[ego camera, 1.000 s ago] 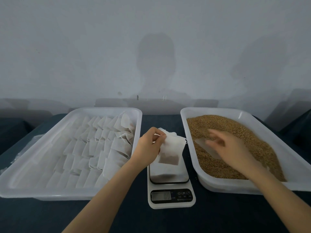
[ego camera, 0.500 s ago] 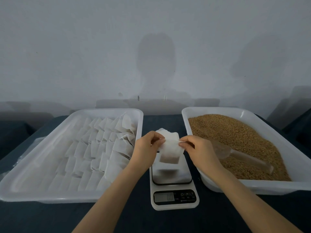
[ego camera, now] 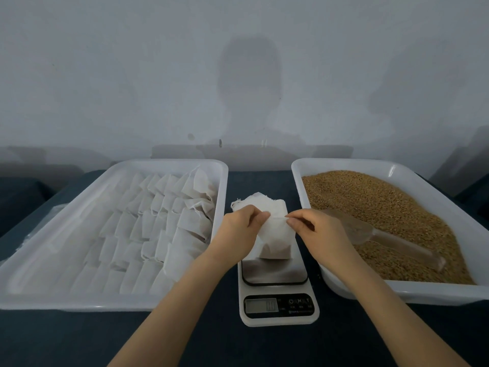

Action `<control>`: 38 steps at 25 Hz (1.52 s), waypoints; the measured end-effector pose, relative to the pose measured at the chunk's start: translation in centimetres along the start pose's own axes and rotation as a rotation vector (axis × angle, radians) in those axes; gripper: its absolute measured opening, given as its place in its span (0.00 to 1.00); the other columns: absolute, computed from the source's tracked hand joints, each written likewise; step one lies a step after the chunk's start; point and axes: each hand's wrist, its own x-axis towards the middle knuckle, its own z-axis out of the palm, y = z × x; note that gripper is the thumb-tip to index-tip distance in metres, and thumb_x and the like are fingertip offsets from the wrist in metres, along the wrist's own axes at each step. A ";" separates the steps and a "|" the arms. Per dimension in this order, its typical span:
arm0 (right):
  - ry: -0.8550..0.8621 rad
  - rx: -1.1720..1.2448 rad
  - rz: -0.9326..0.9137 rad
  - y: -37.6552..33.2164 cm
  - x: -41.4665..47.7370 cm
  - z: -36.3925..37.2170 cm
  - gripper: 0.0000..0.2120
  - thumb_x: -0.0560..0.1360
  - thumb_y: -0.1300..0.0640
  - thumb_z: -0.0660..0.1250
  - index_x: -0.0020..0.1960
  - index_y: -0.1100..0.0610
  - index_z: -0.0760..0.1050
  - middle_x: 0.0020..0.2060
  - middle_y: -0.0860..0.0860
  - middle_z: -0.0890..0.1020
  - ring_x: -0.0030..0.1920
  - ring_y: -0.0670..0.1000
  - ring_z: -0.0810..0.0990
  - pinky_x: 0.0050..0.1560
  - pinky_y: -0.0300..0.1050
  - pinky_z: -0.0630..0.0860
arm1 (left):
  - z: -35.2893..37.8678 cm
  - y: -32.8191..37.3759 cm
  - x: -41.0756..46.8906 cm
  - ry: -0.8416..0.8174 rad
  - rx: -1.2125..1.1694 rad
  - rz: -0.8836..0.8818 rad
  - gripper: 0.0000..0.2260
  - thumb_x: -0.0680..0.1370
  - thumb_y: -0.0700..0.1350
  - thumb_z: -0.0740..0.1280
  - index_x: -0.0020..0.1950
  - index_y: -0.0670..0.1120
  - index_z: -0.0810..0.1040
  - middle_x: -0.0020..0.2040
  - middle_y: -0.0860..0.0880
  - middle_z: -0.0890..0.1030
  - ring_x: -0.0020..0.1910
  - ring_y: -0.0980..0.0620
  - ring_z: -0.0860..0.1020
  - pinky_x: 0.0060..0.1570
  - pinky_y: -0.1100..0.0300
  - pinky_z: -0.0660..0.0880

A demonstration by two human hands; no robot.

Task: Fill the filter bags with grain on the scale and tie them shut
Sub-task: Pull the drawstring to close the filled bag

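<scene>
A white filter bag (ego camera: 275, 239), with brown grain showing through its lower part, hangs just over the back of the small kitchen scale (ego camera: 277, 287). My left hand (ego camera: 238, 229) pinches the bag's upper left side. My right hand (ego camera: 315, 229) pinches its upper right edge, where a thin drawstring seems to run. A second white filter bag (ego camera: 254, 201) lies behind on the dark table. The grain (ego camera: 383, 207) fills the white tray (ego camera: 434, 290) on the right.
A clear plastic scoop (ego camera: 383, 237) lies on the grain near my right wrist. A white tray (ego camera: 105, 300) on the left holds several rows of filter bags (ego camera: 148, 229). A grey wall stands close behind both trays.
My right hand left the scoop in the grain tray and came over to the bag, which it now pinches. The left hand kept its hold and the bag sank slightly toward the scale.
</scene>
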 end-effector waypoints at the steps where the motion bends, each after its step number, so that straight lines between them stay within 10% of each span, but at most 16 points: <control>1: 0.001 -0.004 -0.001 0.0 0.0 0.0 0.08 0.77 0.54 0.64 0.53 0.53 0.80 0.42 0.40 0.78 0.43 0.32 0.73 0.44 0.21 0.66 | 0.0 0.0 0.1 0.006 -0.012 -0.009 0.14 0.82 0.51 0.59 0.50 0.42 0.77 0.42 0.51 0.79 0.43 0.52 0.77 0.40 0.70 0.70; 14: 0.017 0.033 0.026 0.2 -0.3 0.0 0.08 0.78 0.53 0.63 0.52 0.52 0.80 0.43 0.44 0.81 0.44 0.37 0.76 0.42 0.25 0.67 | 0.2 -0.3 -0.1 0.027 -0.121 -0.052 0.16 0.83 0.53 0.54 0.47 0.47 0.77 0.47 0.48 0.81 0.49 0.49 0.80 0.57 0.51 0.75; 33: 0.006 0.050 0.044 0.2 -0.4 0.1 0.07 0.76 0.52 0.67 0.52 0.49 0.80 0.41 0.37 0.78 0.44 0.32 0.75 0.41 0.24 0.68 | 0.2 -0.3 -0.1 -0.006 -0.092 -0.048 0.21 0.82 0.56 0.55 0.52 0.40 0.78 0.48 0.45 0.82 0.49 0.47 0.79 0.54 0.53 0.75; 38: -0.004 0.065 0.047 0.3 -0.5 0.1 0.05 0.75 0.53 0.68 0.50 0.46 0.79 0.41 0.38 0.79 0.45 0.31 0.74 0.43 0.24 0.69 | 0.0 -0.4 -0.1 -0.023 -0.038 -0.055 0.19 0.81 0.58 0.57 0.46 0.45 0.76 0.40 0.50 0.79 0.40 0.53 0.76 0.37 0.70 0.69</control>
